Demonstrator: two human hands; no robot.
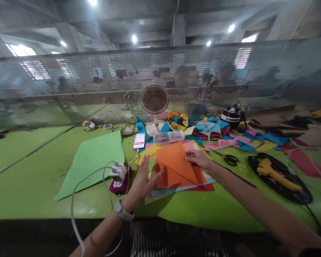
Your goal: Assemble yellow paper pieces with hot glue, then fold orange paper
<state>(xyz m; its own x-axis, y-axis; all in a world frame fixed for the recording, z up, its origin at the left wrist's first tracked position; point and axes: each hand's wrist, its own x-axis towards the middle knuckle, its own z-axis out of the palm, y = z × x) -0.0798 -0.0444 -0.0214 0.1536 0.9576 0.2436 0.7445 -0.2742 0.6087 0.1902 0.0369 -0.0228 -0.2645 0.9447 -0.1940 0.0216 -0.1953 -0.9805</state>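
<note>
A folded sheet of orange paper (171, 169) lies in front of me on a stack of coloured sheets, with yellow, pale blue and red edges showing. My left hand (144, 178) is open at its left side, fingers stretched out and the thumb over the paper's left edge. On the opposite side, my right hand (199, 160) has its thumb and fingers bent together at the upper right edge of the orange paper, seeming to pinch it. A light green sheet (96, 160) lies flat farther left.
Behind the stack are a small fan (154, 100), a clear bottle (168, 137), a phone (139, 141) and coloured scraps (208, 127). Black scissors (230, 159) and a yellow glue gun (279, 175) on a black tray lie right. A purple power strip (119, 185) with white cables sits left.
</note>
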